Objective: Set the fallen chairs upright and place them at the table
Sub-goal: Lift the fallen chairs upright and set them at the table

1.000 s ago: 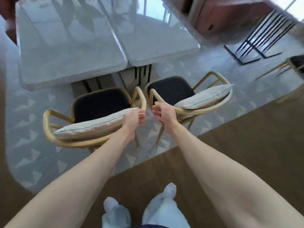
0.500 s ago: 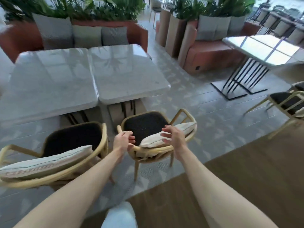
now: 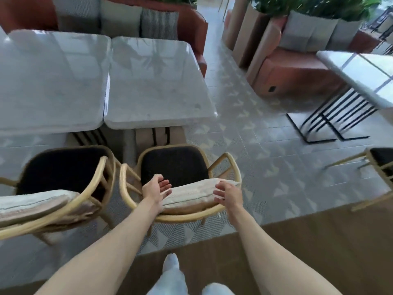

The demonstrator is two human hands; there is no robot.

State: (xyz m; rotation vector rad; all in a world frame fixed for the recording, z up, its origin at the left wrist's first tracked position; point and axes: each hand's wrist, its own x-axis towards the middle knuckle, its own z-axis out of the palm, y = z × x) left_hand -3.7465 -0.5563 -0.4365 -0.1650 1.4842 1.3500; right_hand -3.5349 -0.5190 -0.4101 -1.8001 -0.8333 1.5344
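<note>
Two wooden armchairs with black seats and striped beige back cushions stand upright in front of a pair of grey marble tables (image 3: 157,86). The right chair (image 3: 176,167) is straight ahead of me, the left chair (image 3: 59,171) beside it. My left hand (image 3: 156,189) hovers at the left end of the right chair's back cushion (image 3: 191,194), fingers relaxed and holding nothing. At the cushion's right end my right hand (image 3: 228,193) is likewise open, fingers slightly bent; whether it touches the cushion I cannot tell.
A red sofa with cushions (image 3: 127,20) backs the tables. Another red sofa (image 3: 297,67) and planters stand right of a tiled aisle. A second marble table on black legs (image 3: 357,69) is at far right, with another chair (image 3: 380,160) below it. Wood floor under my feet.
My hands let go of the two chairs' inner arms and both moved onto the right chair's back, one at each end of its cushion. The view lifted and shifted.
</note>
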